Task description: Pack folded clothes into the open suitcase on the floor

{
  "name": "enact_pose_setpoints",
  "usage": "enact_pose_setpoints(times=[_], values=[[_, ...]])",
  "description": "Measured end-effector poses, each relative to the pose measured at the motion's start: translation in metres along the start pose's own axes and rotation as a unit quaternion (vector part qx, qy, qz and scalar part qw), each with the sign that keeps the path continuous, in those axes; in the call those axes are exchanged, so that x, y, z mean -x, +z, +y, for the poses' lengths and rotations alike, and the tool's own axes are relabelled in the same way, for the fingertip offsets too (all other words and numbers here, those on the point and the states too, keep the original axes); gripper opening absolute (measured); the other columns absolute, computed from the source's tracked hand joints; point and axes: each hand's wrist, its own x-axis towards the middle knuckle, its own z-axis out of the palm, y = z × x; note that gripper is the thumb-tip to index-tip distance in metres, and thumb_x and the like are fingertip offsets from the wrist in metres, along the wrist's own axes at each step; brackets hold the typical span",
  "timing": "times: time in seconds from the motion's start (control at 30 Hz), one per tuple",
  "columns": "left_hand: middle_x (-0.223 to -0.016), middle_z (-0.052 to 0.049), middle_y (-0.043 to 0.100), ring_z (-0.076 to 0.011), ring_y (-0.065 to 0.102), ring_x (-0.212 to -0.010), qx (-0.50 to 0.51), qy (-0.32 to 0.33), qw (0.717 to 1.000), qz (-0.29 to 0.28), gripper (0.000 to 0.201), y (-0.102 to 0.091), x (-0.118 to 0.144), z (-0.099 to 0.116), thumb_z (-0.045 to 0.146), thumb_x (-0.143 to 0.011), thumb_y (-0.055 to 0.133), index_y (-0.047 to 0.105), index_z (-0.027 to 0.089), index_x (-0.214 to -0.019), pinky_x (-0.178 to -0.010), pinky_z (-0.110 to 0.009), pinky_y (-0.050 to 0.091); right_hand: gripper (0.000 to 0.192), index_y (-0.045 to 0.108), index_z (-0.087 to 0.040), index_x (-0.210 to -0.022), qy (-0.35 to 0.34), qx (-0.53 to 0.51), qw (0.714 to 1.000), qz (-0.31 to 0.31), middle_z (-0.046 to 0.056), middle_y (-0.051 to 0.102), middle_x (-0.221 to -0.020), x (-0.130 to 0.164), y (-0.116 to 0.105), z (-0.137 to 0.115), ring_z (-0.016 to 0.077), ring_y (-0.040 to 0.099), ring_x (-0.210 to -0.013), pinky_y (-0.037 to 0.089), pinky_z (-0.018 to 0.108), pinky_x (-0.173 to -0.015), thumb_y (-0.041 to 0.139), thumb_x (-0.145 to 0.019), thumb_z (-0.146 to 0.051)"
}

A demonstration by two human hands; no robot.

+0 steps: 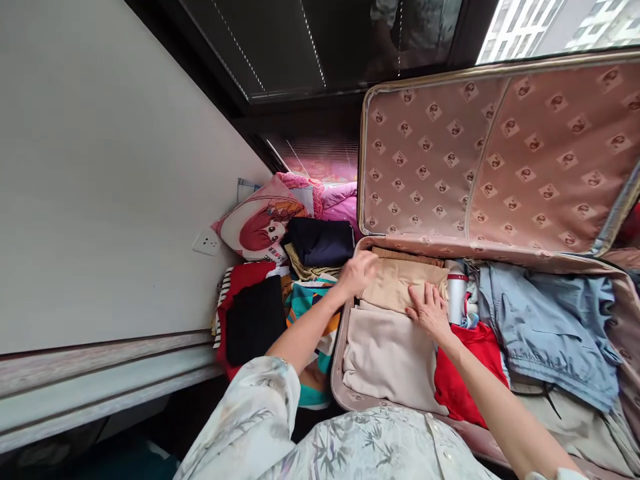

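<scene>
An open suitcase (345, 393) with a pink patterned lining lies before me, its lid leaning up at the back. My right hand (429, 308) rests with spread fingers on a folded tan garment (393, 283) inside it. At the suitcase's left back corner, my left hand (358, 272) touches the edge of the same garment, its fingers partly blurred. A folded cream garment (387, 353) lies closer to me. Beside my right hand are a silver cylinder with a red band (456, 297) and a red garment (465, 373).
Light blue clothing (555, 327) fills the suitcase's right part. Left of it are folded black (255, 320) and navy (323, 240) clothes and a multicoloured cloth (310, 300). A cartoon-printed pillow (260, 223) leans by the wall with a socket (207, 242). A dark window frame stands behind.
</scene>
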Motion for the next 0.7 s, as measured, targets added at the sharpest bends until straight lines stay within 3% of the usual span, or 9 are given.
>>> enact_pose_setpoints(times=[0.07, 0.1, 0.2, 0.3, 0.4, 0.5, 0.6, 0.7], values=[[-0.145, -0.017, 0.056, -0.0268, 0.052, -0.137, -0.052, -0.076, 0.995, 0.049, 0.047, -0.031, -0.004, -0.035, 0.027, -0.099, 0.049, 0.056, 0.018, -0.144, -0.118, -0.044, 0.039, 0.061, 0.046, -0.027, -0.155, 0.011, -0.028, 0.999, 0.025, 0.020, 0.032, -0.166, 0.010, -0.002, 0.000, 0.0437, 0.030, -0.151, 0.032, 0.062, -0.113, 0.050, -0.097, -0.045], [-0.150, -0.018, 0.053, -0.0300, 0.048, -0.142, -0.094, -0.110, 0.989, 0.033, 0.052, -0.043, -0.005, -0.054, 0.027, -0.095, 0.056, 0.054, 0.017, -0.146, -0.119, -0.047, 0.037, 0.060, 0.046, -0.025, -0.155, 0.019, -0.042, 0.998, 0.037, 0.021, 0.034, -0.165, 0.016, -0.003, -0.001, 0.0436, 0.031, -0.150, 0.034, 0.062, -0.113, 0.050, -0.097, -0.042], [-0.157, -0.019, 0.046, -0.0357, 0.037, -0.149, -0.182, -0.145, 0.968, -0.095, 0.070, -0.061, -0.006, -0.103, 0.026, -0.083, 0.074, 0.051, 0.021, -0.149, -0.120, -0.053, 0.031, 0.063, 0.040, -0.026, -0.157, 0.029, -0.075, 0.995, 0.059, 0.021, 0.037, -0.162, 0.037, -0.004, -0.004, 0.0428, 0.035, -0.148, 0.039, 0.063, -0.109, 0.049, -0.095, -0.034], [-0.143, -0.015, 0.060, -0.0327, 0.053, -0.138, -0.192, -0.159, 0.954, -0.166, 0.065, -0.066, -0.012, -0.130, 0.026, -0.081, 0.078, 0.059, 0.027, -0.143, -0.115, -0.045, 0.038, 0.066, 0.036, -0.028, -0.158, 0.021, -0.098, 0.993, 0.069, 0.021, 0.040, -0.158, 0.058, -0.003, -0.003, 0.0414, 0.041, -0.144, 0.046, 0.062, -0.104, 0.048, -0.093, -0.027], [-0.128, -0.011, 0.070, -0.0292, 0.064, -0.123, -0.186, -0.180, 0.953, -0.159, 0.040, -0.074, -0.023, -0.137, 0.025, -0.087, 0.071, 0.070, 0.027, -0.127, -0.106, -0.037, 0.044, 0.061, 0.039, -0.026, -0.155, 0.010, -0.124, 0.989, 0.085, 0.021, 0.043, -0.153, 0.074, -0.002, 0.004, 0.0395, 0.044, -0.141, 0.050, 0.059, -0.101, 0.045, -0.094, -0.027], [-0.126, -0.017, 0.071, -0.0312, 0.065, -0.120, -0.197, -0.202, 0.950, -0.131, 0.033, -0.094, -0.035, -0.132, 0.024, -0.094, 0.060, 0.068, 0.019, -0.126, -0.104, -0.039, 0.046, 0.056, 0.043, -0.025, -0.152, 0.003, -0.154, 0.983, 0.103, 0.019, 0.044, -0.149, 0.084, -0.011, 0.010, 0.0362, 0.045, -0.141, 0.049, 0.057, -0.105, 0.043, -0.096, -0.027], [-0.125, -0.024, 0.068, -0.0340, 0.065, -0.119, -0.230, -0.246, 0.940, -0.061, 0.040, -0.129, -0.044, -0.116, 0.027, -0.097, 0.054, 0.059, 0.008, -0.132, -0.101, -0.042, 0.048, 0.052, 0.048, -0.023, -0.148, 0.012, -0.186, 0.977, 0.106, 0.019, 0.045, -0.150, 0.091, -0.031, 0.013, 0.0340, 0.048, -0.138, 0.046, 0.056, -0.111, 0.043, -0.097, -0.029], [-0.125, -0.021, 0.068, -0.0320, 0.063, -0.120, -0.234, -0.258, 0.937, 0.036, 0.043, -0.177, -0.046, -0.084, 0.030, -0.093, 0.061, 0.058, 0.005, -0.127, -0.104, -0.041, 0.047, 0.049, 0.054, -0.020, -0.144, 0.044, -0.215, 0.970, 0.108, 0.019, 0.046, -0.150, 0.096, -0.056, 0.016, 0.0344, 0.047, -0.139, 0.041, 0.056, -0.115, 0.045, -0.097, -0.033]])
